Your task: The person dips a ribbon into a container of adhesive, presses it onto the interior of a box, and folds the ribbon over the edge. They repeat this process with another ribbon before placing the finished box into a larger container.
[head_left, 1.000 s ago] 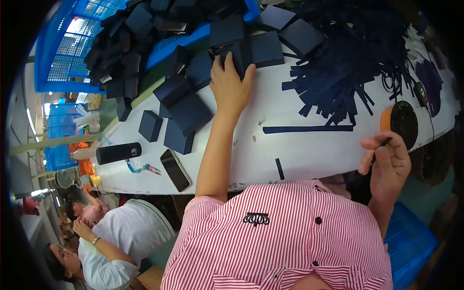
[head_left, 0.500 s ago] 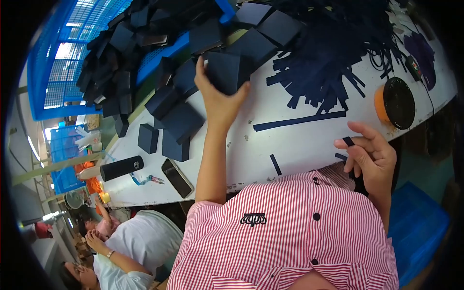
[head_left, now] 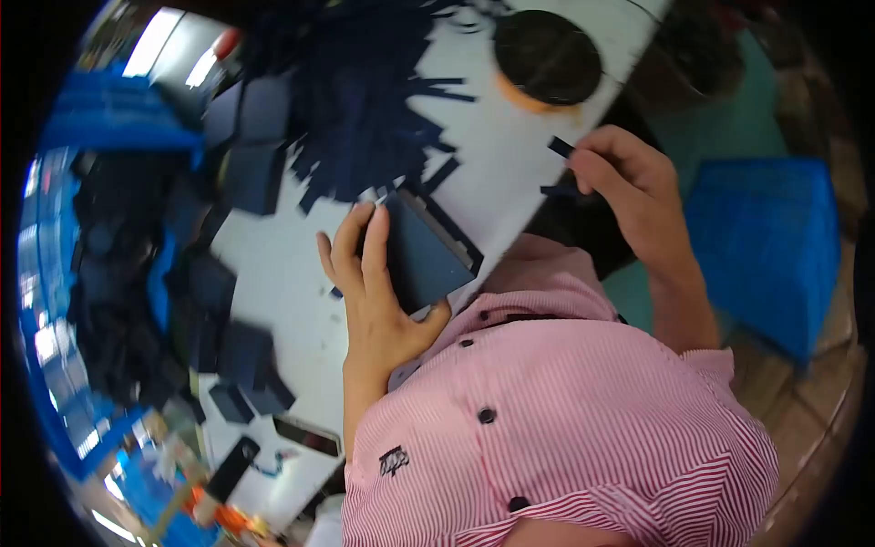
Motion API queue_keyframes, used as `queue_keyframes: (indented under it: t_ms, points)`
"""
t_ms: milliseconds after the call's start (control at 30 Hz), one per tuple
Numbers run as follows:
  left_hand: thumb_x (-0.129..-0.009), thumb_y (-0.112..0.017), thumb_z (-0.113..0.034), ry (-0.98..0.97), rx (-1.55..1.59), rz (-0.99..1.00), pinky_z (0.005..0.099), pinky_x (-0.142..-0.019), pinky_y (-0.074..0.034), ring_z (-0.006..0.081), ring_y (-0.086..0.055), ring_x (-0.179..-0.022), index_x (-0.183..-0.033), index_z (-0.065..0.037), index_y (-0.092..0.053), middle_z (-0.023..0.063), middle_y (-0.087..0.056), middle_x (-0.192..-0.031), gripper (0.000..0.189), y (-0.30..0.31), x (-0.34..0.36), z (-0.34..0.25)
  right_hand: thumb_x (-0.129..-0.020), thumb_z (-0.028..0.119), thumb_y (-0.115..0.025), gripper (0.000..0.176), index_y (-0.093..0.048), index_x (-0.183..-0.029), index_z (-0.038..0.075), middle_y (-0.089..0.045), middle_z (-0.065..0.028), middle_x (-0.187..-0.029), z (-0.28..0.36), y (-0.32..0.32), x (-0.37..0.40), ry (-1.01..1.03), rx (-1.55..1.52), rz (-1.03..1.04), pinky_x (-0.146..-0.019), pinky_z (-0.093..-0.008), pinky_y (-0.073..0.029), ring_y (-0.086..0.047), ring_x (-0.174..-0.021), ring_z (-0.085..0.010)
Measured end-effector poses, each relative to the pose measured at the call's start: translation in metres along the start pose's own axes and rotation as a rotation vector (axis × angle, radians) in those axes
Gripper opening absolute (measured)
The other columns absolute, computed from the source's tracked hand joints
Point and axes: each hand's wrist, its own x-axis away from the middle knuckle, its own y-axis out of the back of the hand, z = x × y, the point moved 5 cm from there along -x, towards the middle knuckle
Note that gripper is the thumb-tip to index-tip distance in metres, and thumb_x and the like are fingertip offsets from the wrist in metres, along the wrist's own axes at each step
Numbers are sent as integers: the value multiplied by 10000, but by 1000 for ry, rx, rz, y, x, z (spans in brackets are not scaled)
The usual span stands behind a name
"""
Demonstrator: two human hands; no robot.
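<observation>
A dark navy box [head_left: 421, 260] is gripped by my left hand [head_left: 372, 305], fingers along its far side and thumb against the near edge. It is tilted just above the white table [head_left: 296, 264], close to my striped shirt. My right hand [head_left: 633, 187] pinches a short dark strip [head_left: 560, 146] between thumb and fingertips, off the table's right edge. Just under those fingers, another short dark strip [head_left: 558, 190] shows at the table edge. Beyond the box spreads a heap of dark strips [head_left: 365, 109].
An orange tub with a dark round top [head_left: 547, 59] stands at the far table edge. More navy boxes [head_left: 255, 173] are piled at the left, beside a blue crate [head_left: 55, 365]. A phone [head_left: 308, 436] and a black cylinder [head_left: 232, 469] lie lower left. A blue bin [head_left: 766, 246] is on the right.
My left hand has brought the navy box from the pile toward my body. My view has swung to the right. My right hand's fingers have closed more tightly around the short strip.
</observation>
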Motion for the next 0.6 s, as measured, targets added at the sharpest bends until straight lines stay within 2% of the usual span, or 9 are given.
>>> queue_keyframes:
  t_ms: [67, 167, 267, 367, 400, 500, 600]
  points:
    - [-529, -737, -117, 25, -11, 145, 587, -1163, -50, 388, -335, -1342, -1459, -125, -323, 165, -378, -1381, 1018, -19, -6, -6, -899, 160, -659, 163, -632, -860, 4, -556, 23, -691, -9, 19, -1, -35, 73, -111, -573, -219, -366, -467, -639, -44]
    - [-524, -735, -157, 56, -145, 302, 569, -1166, 24, 370, -342, -1354, -1442, -144, -362, 155, -376, -1398, 992, -42, -12, -2, -902, 188, -650, 194, -627, -846, 3, -546, 25, -667, -30, 40, -7, -88, 80, -206, -569, -215, -364, -460, -623, -43]
    - [-535, -759, -251, 68, -201, 335, 620, -1138, 58, 362, -337, -1355, -1454, -189, -365, 154, -368, -1412, 1002, -55, -13, 5, -901, 195, -642, 208, -622, -824, 3, -541, 26, -655, -40, 48, -13, -139, 71, -256, -549, -212, -357, -448, -601, -39]
    - [-572, -739, -269, 94, -243, 369, 641, -1124, 65, 384, -322, -1366, -1471, -191, -353, 166, -356, -1440, 981, -57, -15, 5, -920, 178, -635, 182, -624, -842, 14, -505, 47, -662, -47, 52, -24, -142, 28, -279, -534, -196, -303, -394, -595, -22]
    - [-606, -761, -340, 105, -251, 379, 650, -1115, 70, 396, -316, -1371, -1480, -193, -347, 173, -351, -1457, 978, -58, -16, 5, -930, 171, -632, 170, -625, -852, 19, -486, 57, -666, -49, 53, -27, -140, 11, -283, -529, -188, -276, -369, -595, -15]
    - [-624, -779, -395, 90, -307, 330, 613, -1138, 84, 364, -339, -1381, -1485, -173, -321, 164, -358, -1461, 1001, -57, -25, -4, -931, 167, -630, 171, -622, -849, 17, -479, 64, -666, -48, 51, -37, -41, 86, -291, -527, -186, -281, -369, -594, -11]
    - [-650, -786, -435, 79, -333, 373, 617, -1140, 52, 361, -364, -1364, -1484, -169, -321, 165, -368, -1452, 991, -64, -30, -7, -895, 172, -666, 191, -643, -860, -14, -572, 29, -668, -47, 44, -40, -57, 43, -274, -543, -212, -369, -453, -602, -22]
